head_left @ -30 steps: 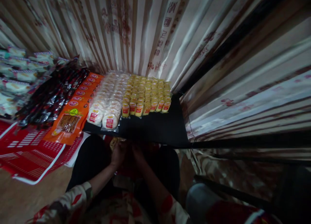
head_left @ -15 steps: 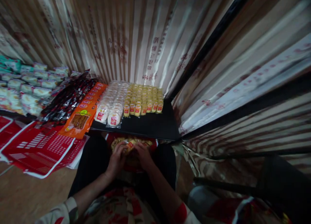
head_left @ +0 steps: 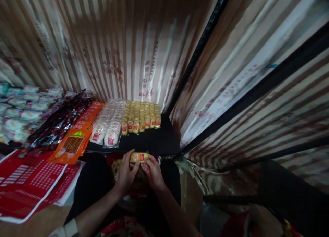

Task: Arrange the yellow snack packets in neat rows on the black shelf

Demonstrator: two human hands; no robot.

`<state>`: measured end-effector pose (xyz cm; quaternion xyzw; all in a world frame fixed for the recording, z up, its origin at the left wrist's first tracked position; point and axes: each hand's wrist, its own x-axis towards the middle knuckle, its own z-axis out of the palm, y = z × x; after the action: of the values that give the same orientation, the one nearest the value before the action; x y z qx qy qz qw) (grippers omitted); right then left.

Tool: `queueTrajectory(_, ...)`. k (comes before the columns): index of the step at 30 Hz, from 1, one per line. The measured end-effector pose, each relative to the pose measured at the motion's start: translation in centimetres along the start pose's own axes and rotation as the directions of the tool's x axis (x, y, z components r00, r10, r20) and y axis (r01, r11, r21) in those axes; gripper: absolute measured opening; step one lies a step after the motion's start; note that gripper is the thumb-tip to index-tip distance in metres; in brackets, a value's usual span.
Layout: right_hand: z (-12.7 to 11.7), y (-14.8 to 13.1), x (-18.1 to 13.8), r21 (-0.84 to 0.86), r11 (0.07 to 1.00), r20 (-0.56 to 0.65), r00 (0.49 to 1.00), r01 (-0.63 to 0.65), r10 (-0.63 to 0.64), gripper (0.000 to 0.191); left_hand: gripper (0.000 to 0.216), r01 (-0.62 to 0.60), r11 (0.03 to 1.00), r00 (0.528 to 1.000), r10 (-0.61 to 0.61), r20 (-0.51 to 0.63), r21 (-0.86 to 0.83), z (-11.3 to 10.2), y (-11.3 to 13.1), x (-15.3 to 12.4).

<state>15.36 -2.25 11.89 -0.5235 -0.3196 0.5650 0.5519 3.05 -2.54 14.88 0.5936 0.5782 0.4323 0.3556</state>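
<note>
A small yellow wrapped snack [head_left: 139, 157] with a red and white label is held level between my two hands, just in front of the black table's edge. My left hand [head_left: 126, 172] grips its left end with thumb and fingers. At its right end, my right hand [head_left: 153, 172] pinches the wrapper. Below them, between my knees, a red bag [head_left: 111, 159] holds more yellow packs [head_left: 115, 168], partly hidden by my hands. Rows of matching yellow packs [head_left: 141, 115] stand on the black table [head_left: 154, 142] beyond.
Left of the yellow rows lie white round wrapped cakes [head_left: 111, 139], an orange snack packet [head_left: 74, 141], dark shiny packets [head_left: 59, 122] and white packets [head_left: 19, 127]. Red bags [head_left: 28, 182] hang at the left. A printed striped curtain [head_left: 102, 41] and black poles [head_left: 197, 59] close off the back and right.
Both hands have lifted one yellow snack up out of the red bag, toward the table edge. The view has shifted, so the table goods sit lower and further left.
</note>
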Motion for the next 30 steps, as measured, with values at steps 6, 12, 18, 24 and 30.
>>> queueTrajectory(6, -1.2, -1.3, 0.2, -0.193, 0.977, -0.025, 0.995, 0.087, -0.094, 0.035, 0.037, -0.009, 1.000, 0.998, 0.007, 0.063, 0.019, 1.4, 1.2, 1.9)
queueTrajectory(12, -3.4, -4.8, 1.1, -0.743, 0.493, 0.192, 0.850, 0.452, -0.491, 0.044, 0.050, -0.091, 0.992, 0.970, 0.068, 0.235, 0.089, 2.7, 2.8, 4.9)
queueTrajectory(18, -5.1, -6.1, 3.8, -0.788, 0.374, 0.256, 0.813, 0.489, -0.522, 0.043, 0.058, -0.146, 0.983, 0.956, 0.111, 0.271, 0.111, 6.1, 4.9, 8.5)
queueTrajectory(24, -7.1, -6.1, 8.2, -0.824, 0.422, 0.036, 0.777, 0.379, -0.629, 0.039, 0.052, -0.166, 0.985, 0.966, 0.153, 0.206, 0.048, 10.6, 6.3, 11.6)
queueTrajectory(30, -8.6, -7.6, 13.4, -0.800, 0.573, -0.242, 0.776, 0.179, -0.582, 0.050, 0.041, -0.194, 0.981, 0.975, 0.194, 0.106, -0.003, 14.8, 7.2, 13.9)
